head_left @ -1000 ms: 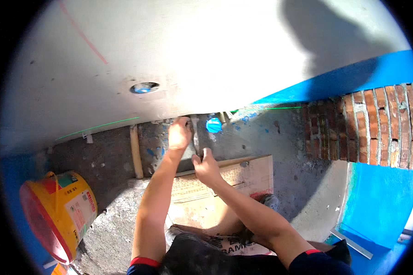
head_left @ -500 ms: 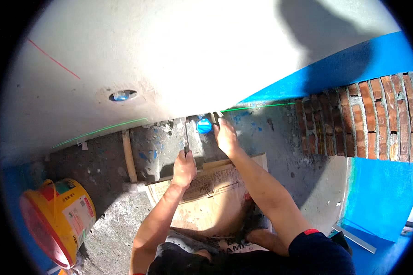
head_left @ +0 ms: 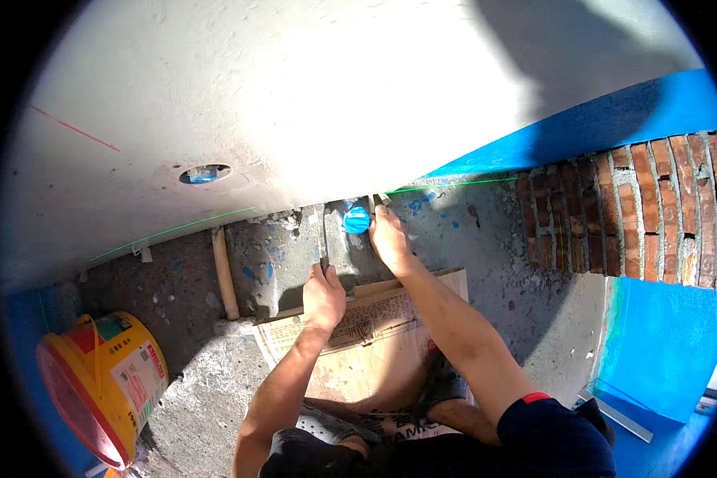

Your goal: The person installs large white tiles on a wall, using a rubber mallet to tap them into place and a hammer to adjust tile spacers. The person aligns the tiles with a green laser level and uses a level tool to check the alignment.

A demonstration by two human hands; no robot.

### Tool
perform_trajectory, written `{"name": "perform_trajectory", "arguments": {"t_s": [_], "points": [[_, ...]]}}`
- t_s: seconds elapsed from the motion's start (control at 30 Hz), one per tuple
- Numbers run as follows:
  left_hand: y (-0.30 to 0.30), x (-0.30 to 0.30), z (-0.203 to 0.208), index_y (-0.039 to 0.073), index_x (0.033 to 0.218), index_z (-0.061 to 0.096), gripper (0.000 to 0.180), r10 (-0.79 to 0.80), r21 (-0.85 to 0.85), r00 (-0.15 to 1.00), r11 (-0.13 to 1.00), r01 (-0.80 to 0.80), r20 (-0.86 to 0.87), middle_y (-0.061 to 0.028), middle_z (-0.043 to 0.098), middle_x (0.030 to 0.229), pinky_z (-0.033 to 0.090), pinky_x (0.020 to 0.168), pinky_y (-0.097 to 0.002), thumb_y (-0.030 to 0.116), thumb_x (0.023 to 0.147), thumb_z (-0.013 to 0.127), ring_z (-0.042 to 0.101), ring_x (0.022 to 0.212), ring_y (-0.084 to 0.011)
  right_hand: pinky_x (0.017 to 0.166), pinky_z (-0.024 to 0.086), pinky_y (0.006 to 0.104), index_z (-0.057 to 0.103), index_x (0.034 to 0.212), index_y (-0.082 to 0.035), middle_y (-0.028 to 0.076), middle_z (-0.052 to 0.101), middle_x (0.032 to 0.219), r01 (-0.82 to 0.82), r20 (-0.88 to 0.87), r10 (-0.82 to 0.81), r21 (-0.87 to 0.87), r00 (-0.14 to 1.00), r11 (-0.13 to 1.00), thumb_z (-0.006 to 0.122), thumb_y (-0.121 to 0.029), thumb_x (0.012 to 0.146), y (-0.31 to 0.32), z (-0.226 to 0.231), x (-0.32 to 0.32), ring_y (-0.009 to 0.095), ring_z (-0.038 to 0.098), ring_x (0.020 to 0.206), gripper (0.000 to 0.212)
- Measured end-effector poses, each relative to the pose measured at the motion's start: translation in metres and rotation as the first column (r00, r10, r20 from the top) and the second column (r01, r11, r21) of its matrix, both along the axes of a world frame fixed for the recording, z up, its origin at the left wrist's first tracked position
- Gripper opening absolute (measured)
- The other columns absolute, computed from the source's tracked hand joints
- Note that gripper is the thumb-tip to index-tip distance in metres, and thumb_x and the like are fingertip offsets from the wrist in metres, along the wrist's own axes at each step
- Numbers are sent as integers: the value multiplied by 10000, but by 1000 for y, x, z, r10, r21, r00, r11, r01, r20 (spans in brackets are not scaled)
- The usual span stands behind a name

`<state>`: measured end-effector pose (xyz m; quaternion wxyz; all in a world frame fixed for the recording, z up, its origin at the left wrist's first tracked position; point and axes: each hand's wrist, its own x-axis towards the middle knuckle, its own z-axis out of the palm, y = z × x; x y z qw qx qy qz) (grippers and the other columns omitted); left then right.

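Observation:
My left hand [head_left: 324,297] is closed around the lower end of a long narrow flat metal tool [head_left: 322,233]. The tool's far end reaches the foot of the pale wall [head_left: 295,111]. To its right, a blue round pipe cap [head_left: 357,220] stands at the floor beside the wall. My right hand [head_left: 389,239] is closed just right of the cap, close to the wall base. A slim piece, pale with a dark edge, shows at its fingertips; its kind is not clear.
Flattened cardboard [head_left: 358,350] lies beneath my arms. A wooden stick [head_left: 225,275] rests on the rough floor at left, and a yellow bucket [head_left: 139,350] lies tipped near it. Brickwork [head_left: 637,211] and blue-coated surfaces are at right. The wall has an oval hole [head_left: 205,174].
The view has shifted slightly. Both hands stay close to the same places by the blue cap, still closed, and the left hand's tool still reaches the wall base.

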<state>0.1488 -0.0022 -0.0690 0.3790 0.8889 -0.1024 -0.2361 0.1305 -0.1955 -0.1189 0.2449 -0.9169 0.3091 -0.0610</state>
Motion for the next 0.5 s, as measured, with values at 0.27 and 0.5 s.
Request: {"name": "perform_trajectory", "arguments": {"t_s": [0.27, 0.5], "points": [[-8, -2, 11, -57, 1007, 537, 314, 11, 18, 996, 1000, -9, -90, -347, 618, 905, 482, 763, -544, 251, 980, 482, 602, 891, -516, 675, 551, 493, 546, 959, 7, 238, 622, 932, -53, 30, 57, -130, 998, 990, 543, -81, 873, -10, -18, -5, 423, 656, 790, 123], [16, -1, -52, -7, 979, 575, 270, -451, 134, 878, 891, 433, 162, -256, 630, 905, 512, 745, -486, 256, 924, 548, 625, 844, -423, 746, 517, 495, 568, 985, -12, 268, 606, 961, -100, 6, 102, -106, 995, 989, 523, -93, 909, -9, -50, 11, 451, 620, 864, 121]]}}
